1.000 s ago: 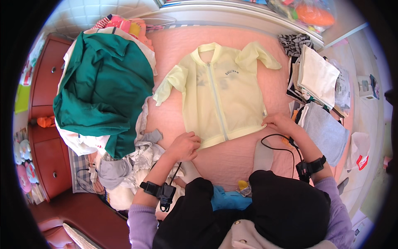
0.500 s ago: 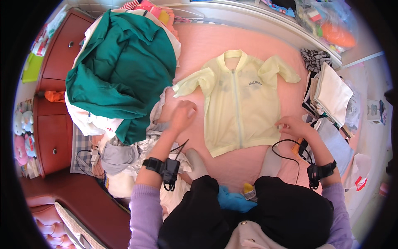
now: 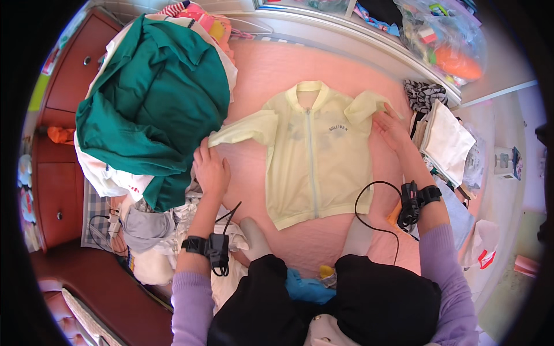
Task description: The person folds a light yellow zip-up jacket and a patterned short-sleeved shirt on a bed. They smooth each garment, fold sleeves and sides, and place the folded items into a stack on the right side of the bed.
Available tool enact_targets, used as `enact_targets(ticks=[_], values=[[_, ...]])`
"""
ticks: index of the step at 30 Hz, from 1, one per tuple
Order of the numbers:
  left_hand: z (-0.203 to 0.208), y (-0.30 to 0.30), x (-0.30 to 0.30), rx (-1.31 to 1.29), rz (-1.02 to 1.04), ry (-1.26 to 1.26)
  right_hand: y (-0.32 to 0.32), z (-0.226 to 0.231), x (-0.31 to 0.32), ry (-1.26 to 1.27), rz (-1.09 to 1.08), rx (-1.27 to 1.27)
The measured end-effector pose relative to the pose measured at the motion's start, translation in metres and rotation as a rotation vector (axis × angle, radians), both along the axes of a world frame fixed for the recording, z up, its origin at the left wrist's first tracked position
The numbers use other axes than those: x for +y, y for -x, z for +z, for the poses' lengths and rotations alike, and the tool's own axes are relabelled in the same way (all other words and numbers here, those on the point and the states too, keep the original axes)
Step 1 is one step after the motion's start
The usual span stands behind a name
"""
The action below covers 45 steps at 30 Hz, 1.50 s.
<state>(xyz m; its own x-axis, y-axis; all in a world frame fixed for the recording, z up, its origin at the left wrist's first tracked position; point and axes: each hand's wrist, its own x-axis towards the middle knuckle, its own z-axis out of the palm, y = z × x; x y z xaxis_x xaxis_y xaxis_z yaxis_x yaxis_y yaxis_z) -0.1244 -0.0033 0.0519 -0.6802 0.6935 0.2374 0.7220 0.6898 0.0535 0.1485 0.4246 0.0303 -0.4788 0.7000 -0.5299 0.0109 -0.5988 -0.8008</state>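
Observation:
A pale yellow zip-up jacket point(image 3: 314, 167) lies front side up and spread flat, its collar away from me and its hem toward me. My left hand point(image 3: 211, 171) pinches the cuff of the sleeve on the left, which is drawn out sideways. On the other side, my right hand point(image 3: 395, 131) has its fingers closed at the end of the right sleeve, which bends at the elbow. Both wrists carry black strapped devices with cables.
A pink sheet point(image 3: 248, 69) lies under the jacket. To the left is a heap topped by a green garment point(image 3: 167, 98), beside red-brown drawers point(image 3: 57, 190). Folded clothes point(image 3: 447, 138) are stacked at the right. Crumpled light cloth point(image 3: 156, 222) lies near my left foot.
My left hand has moved left and taken the left cuff, pulling that sleeve outward. My right hand has gone up from beside the hem to the right sleeve. The whole view has shifted slightly.

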Motion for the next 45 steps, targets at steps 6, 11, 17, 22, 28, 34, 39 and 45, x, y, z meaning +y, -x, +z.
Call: enact_targets(ticks=[6, 11, 17, 22, 28, 34, 39, 45], values=[[0.015, -0.022, -0.034, 0.086, 0.174, -0.034, -0.026, -0.015, 0.048, -0.689, -0.109, -0.092], [0.007, -0.025, -0.039, 0.014, 0.332, -0.102, -0.039, -0.024, 0.043, -0.931, -0.242, -0.582], [-0.002, -0.039, -0.037, 0.088, 0.245, -0.438, -0.015, 0.011, -0.053, -1.608, 0.362, -0.78], [-0.012, -0.046, -0.056, -0.03, 0.308, -0.267, 0.012, 0.005, -0.081, -1.691, 1.039, -0.752], [-0.029, -0.038, -0.079, -0.181, 0.438, -0.018, -0.004, -0.018, -0.063, -1.352, 0.846, -1.071], [-0.044, -0.031, -0.073, -0.376, 0.463, -0.273, -0.005, -0.014, -0.093, -1.662, 0.95, -0.666], [-0.018, -0.05, -0.057, -0.312, 0.268, -0.548, 0.003, -0.012, -0.111, -1.579, 1.129, -0.726], [0.033, -0.057, -0.019, 0.145, -0.199, -0.463, 0.038, 0.011, -0.13, -1.395, 1.132, -0.353]])
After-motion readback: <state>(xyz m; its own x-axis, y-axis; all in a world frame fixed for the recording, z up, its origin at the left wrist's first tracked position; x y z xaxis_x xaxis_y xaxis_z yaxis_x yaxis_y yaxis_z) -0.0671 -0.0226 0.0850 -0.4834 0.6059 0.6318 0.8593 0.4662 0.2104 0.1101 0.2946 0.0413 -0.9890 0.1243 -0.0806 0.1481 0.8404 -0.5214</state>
